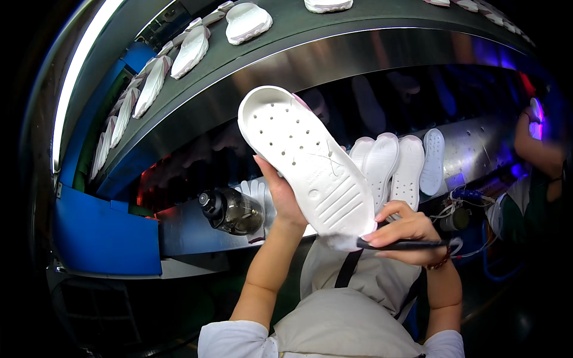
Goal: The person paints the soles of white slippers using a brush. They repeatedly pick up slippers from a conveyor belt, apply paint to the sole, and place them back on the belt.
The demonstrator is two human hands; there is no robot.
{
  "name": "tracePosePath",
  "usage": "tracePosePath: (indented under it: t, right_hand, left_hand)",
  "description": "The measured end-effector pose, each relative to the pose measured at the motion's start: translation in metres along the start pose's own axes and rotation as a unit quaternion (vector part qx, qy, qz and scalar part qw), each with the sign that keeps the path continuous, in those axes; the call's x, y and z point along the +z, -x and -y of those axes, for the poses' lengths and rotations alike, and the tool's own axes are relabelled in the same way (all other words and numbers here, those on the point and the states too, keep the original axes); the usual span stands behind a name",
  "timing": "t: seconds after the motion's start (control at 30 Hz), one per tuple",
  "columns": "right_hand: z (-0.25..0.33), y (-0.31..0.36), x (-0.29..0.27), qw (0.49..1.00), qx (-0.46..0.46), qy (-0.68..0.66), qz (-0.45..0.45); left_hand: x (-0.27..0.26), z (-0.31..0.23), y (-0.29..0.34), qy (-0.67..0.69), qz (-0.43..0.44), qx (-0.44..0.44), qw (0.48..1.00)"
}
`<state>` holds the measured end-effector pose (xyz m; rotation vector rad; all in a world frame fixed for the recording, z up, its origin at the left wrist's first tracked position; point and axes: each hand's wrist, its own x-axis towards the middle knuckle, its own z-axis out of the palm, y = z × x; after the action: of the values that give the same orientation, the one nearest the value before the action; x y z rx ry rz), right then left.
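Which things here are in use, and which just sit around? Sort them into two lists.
In use:
- white shoe sole, held up by the left hand
- black brush, in the right hand, tip at the sole's lower end

Sitting around:
- row of white soles on the lower ledge
- soles on the upper belt
- dark bottle

White sole [310, 161] (hole-dotted), black tool [403, 244], blue panel [104, 235].

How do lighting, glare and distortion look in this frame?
Head view: strong fisheye bend curves the conveyor belt and steel panel, corners black; glare off the steel, a bright light strip at left, purple glow at right; the white sole in the left hand is sharp and evenly lit, as is the right hand with its black tool.
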<state>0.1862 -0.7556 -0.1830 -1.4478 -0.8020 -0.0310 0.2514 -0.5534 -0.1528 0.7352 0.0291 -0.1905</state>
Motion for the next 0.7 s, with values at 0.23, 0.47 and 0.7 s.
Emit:
tracePosePath:
  t: [0.23, 0.47, 0.7]
  right_hand:
    - [-0.017, 0.004, 0.006, 0.907, 0.066, -0.379, -0.169]
    - [0.014, -0.005, 0.028, 0.982, 0.063, -0.097, -0.147]
    - [0.002, -0.021, -0.007, 0.991, 0.09, -0.096, -0.006]
  left_hand:
    - [0.018, 0.004, 0.018, 0.104, 0.078, -0.043, 0.991]
    - [-0.009, 0.027, 0.031, 0.025, 0.055, -0.033, 0.998]
    - [0.003, 0.017, 0.022, 0.0, 0.065, -0.047, 0.997]
